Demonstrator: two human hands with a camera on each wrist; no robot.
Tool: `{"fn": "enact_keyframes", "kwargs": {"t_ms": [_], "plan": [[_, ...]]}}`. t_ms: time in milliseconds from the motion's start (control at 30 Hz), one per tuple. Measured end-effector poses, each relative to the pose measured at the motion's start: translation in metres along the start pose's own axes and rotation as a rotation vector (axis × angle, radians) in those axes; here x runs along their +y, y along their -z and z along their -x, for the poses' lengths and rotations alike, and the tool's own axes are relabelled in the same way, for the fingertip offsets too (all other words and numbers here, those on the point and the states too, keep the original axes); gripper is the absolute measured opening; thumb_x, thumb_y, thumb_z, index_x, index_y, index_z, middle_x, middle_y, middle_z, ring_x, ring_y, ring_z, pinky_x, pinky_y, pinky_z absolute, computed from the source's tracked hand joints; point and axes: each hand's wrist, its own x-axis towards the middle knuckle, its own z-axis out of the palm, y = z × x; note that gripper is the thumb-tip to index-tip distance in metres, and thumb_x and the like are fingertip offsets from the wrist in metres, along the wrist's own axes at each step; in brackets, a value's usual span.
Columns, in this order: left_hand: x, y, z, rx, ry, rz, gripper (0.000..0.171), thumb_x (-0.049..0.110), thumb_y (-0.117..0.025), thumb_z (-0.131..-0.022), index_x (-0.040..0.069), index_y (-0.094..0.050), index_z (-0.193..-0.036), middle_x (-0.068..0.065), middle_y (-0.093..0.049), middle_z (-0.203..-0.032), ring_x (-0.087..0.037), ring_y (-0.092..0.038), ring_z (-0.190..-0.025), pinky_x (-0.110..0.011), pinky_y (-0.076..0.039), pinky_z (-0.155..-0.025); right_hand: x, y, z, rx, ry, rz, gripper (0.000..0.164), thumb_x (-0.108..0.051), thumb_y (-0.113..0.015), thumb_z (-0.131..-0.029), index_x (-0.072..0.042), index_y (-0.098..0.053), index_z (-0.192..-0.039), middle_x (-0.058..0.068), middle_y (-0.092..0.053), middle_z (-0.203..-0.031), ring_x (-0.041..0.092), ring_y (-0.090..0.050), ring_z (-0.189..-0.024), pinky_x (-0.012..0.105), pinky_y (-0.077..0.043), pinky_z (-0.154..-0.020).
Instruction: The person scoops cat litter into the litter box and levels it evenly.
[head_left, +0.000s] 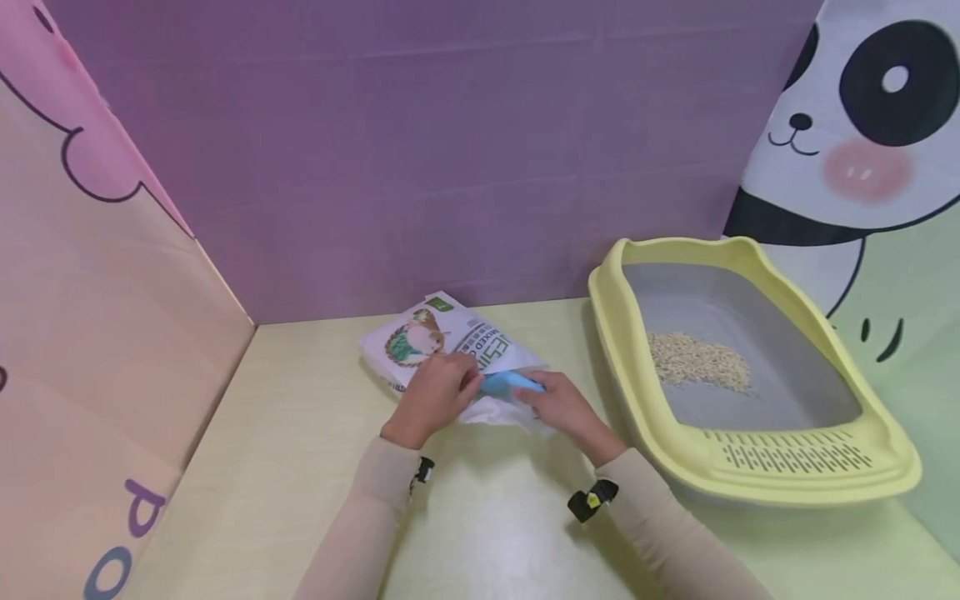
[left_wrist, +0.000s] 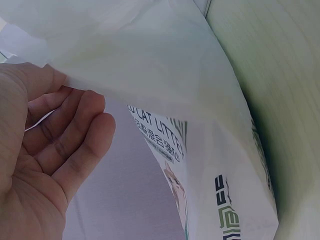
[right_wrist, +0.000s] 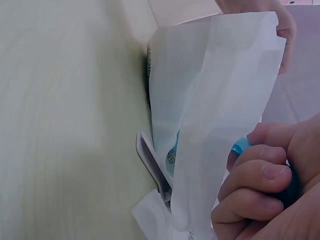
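Observation:
A white cat litter bag (head_left: 480, 333) with printed letters and a cat picture lies on the table, its mouth towards me. My left hand (head_left: 438, 392) pinches the upper edge of the bag's mouth between thumb and fingers; in the left wrist view this hand (left_wrist: 55, 130) lifts the white film (left_wrist: 145, 55). With curled fingers my right hand (head_left: 562, 404) grips the handle of a blue scoop (head_left: 510, 382). The scoop's front part is inside the bag and mostly hidden. In the right wrist view, the right hand (right_wrist: 260, 185) is beside the bag's opening (right_wrist: 220, 100).
On the right stands a litter box with a yellow rim (head_left: 795, 462) and a grey pan (head_left: 795, 358). Pale litter pellets (head_left: 697, 362) lie in a heap at its left side. A purple wall (head_left: 405, 167) closes off the back, and a pale panel (head_left: 90, 292) the left.

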Motion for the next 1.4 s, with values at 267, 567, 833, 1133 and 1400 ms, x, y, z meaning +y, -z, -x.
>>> {"fn": "enact_keyframes", "kwargs": {"t_ms": [267, 567, 833, 1133, 1400], "plan": [[0.001, 0.001, -0.001, -0.013, 0.010, -0.001, 0.021, 0.016, -0.071, -0.094, 0.014, -0.063, -0.075, 0.005, -0.052, -0.065, -0.007, -0.044, -0.060, -0.025, -0.040, -0.060, 0.006, 0.005, 0.004, -0.008, 0.010, -0.044, 0.030, -0.023, -0.062, -0.100, -0.005, -0.070, -0.122, 0.008, -0.067, -0.092, 0.016, -0.058, -0.077, 0.028, -0.049, -0.067], [0.001, 0.002, -0.001, -0.019, 0.021, 0.006, 0.021, 0.017, -0.070, -0.095, 0.014, -0.062, -0.075, 0.006, -0.051, -0.064, -0.007, -0.044, -0.059, -0.025, -0.040, -0.061, 0.008, 0.012, 0.012, -0.025, -0.001, -0.027, 0.026, -0.023, -0.060, -0.101, -0.001, -0.068, -0.112, 0.002, -0.059, -0.079, 0.015, -0.052, -0.071, 0.027, -0.044, -0.063], [0.001, 0.002, -0.001, -0.020, 0.021, 0.009, 0.024, 0.017, -0.070, -0.095, 0.015, -0.061, -0.073, 0.007, -0.050, -0.063, -0.006, -0.042, -0.058, -0.024, -0.039, -0.059, 0.010, 0.017, 0.015, -0.021, 0.019, -0.040, 0.027, -0.021, -0.060, -0.101, 0.002, -0.067, -0.113, -0.002, -0.049, -0.070, 0.012, -0.041, -0.062, 0.023, -0.035, -0.054], [0.001, 0.003, 0.000, -0.019, 0.019, 0.011, 0.022, 0.016, -0.070, -0.095, 0.014, -0.063, -0.074, 0.006, -0.051, -0.064, -0.006, -0.043, -0.059, -0.023, -0.040, -0.059, 0.007, 0.018, 0.019, -0.017, -0.008, -0.053, 0.028, -0.021, -0.061, -0.101, 0.003, -0.067, -0.114, -0.003, -0.047, -0.067, 0.011, -0.039, -0.059, 0.022, -0.032, -0.051], [0.000, 0.002, 0.000, -0.021, 0.021, 0.014, 0.022, 0.016, -0.070, -0.095, 0.014, -0.062, -0.074, 0.006, -0.051, -0.064, -0.006, -0.044, -0.058, -0.023, -0.040, -0.059, 0.009, 0.017, 0.019, -0.009, -0.007, -0.082, 0.027, -0.019, -0.061, -0.100, 0.004, -0.067, -0.113, -0.003, -0.046, -0.065, 0.011, -0.038, -0.058, 0.022, -0.032, -0.051]]}}
